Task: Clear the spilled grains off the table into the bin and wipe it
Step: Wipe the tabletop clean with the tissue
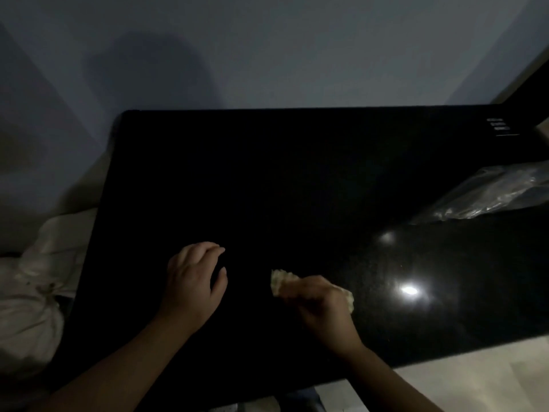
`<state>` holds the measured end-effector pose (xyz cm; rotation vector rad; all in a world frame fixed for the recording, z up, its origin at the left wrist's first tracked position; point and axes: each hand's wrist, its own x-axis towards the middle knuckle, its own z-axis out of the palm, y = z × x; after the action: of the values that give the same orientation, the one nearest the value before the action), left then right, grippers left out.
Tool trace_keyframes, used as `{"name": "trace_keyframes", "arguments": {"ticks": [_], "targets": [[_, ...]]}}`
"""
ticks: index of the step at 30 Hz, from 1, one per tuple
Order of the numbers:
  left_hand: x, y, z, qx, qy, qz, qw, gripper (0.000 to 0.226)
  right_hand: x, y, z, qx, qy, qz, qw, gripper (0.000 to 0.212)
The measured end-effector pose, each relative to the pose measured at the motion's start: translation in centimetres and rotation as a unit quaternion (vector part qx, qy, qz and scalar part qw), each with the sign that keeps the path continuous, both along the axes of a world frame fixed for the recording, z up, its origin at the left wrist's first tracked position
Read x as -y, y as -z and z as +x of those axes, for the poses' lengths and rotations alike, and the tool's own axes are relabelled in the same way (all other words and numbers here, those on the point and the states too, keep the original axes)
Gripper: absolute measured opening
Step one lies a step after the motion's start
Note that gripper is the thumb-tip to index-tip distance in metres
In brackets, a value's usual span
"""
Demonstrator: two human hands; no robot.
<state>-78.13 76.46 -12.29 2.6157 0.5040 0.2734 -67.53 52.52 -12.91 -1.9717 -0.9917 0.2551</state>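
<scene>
A pale crumpled cloth (280, 282) is being held against the black table (267, 179), at about 6 o'clock from the middle of the table, near its front edge. It is being gripped by the right hand (320, 304), whose fingers are being kept curled over it, so that one end of the cloth is showing at 10 o'clock of the hand and the other end at 3 o'clock. Spilled grains cannot be told on the dark surface in this dim light.

The left hand (193, 281) is being rested on the table at 9 o'clock of the cloth, well apart from it. Its fingers (214, 249) are being kept loosely bent and nothing is being held by them.

A bright light spot (409, 290) is being reflected at 3 o'clock of the right hand. A clear plastic bag (490, 194) is lying at 2 o'clock, at the right edge. A whitish bundle (32, 292) is lying beside the table at 9 o'clock.
</scene>
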Motion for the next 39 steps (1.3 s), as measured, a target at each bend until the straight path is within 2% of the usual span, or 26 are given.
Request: {"name": "trace_keyframes", "arguments": {"ticks": [2,6,8,10,13,15,18,20,22,24,28,30,32,37,39], "targets": [[0.2,0.0,-0.7,-0.008,0.006,0.0,1.0,0.048,0.6,-0.4,-0.5,-0.016,-0.008,-0.016,1.0,0.024],[0.9,-0.3,-1.9,-0.006,0.019,0.01,1.0,0.047,-1.1,-1.4,3.8,-0.059,0.182,0.005,0.982,0.029],[1.1,-0.3,-2.3,-0.003,0.024,0.02,1.0,0.047,-2.6,-1.1,5.1,-0.09,0.223,0.002,0.971,0.034],[1.3,-0.3,-2.7,-0.005,0.027,0.026,0.999,0.047,-3.1,-0.2,3.7,-0.063,0.213,-0.023,0.975,0.032],[1.6,-0.5,-3.3,-0.021,0.015,0.024,0.999,0.049,-1.4,0.7,-1.5,0.045,0.147,-0.03,0.988,0.029],[1.9,-0.6,-3.8,-0.032,0.01,0.029,0.999,0.05,0.3,0.3,-5.1,0.052,0.111,-0.012,0.992,0.025],[2.4,-0.4,-4.8,-0.044,0.0,0.027,0.999,0.051,2.2,-0.5,-8.5,0.014,0.078,-0.006,0.997,0.023],[2.7,-0.3,-5.4,-0.044,0.006,0.023,0.999,0.051,2.5,-0.8,-8.1,-0.01,0.112,-0.003,0.994,0.022],[2.9,-0.3,-5.9,-0.039,0.015,0.021,0.999,0.05,2.1,-0.8,-6.4,-0.021,0.192,0.0,0.981,0.02],[2.9,-0.5,-6.1,-0.04,0.016,0.018,0.999,0.05,1.3,-0.6,-5.5,-0.021,0.24,-0.023,0.97,0.025],[2.6,-0.8,-6.5,-0.042,0.023,0.006,0.999,0.051,1.3,0.4,-9.1,0.046,0.195,-0.049,0.979,0.034],[2.5,-1.0,-6.8,-0.047,0.029,0.0,0.998,0.051,2.1,0.9,-11.0,0.055,0.168,-0.055,0.983,0.03],[2.5,-1.1,-7.2,-0.056,0.031,-0.008,0.998,0.051,2.6,1.0,-12.3,0.028,0.16,-0.066,0.985,0.02],[2.8,-1.6,-8.2,-0.064,0.026,-0.038,0.997,0.049,3.1,-1.0,-13.0,-0.068,0.086,-0.081,0.991,0.022],[2.7,-1.8,-8.4,-0.059,0.028,-0.048,0.997,0.048,2.6,-2.5,-11.7,-0.094,0.114,-0.053,0.988,0.017]]}}
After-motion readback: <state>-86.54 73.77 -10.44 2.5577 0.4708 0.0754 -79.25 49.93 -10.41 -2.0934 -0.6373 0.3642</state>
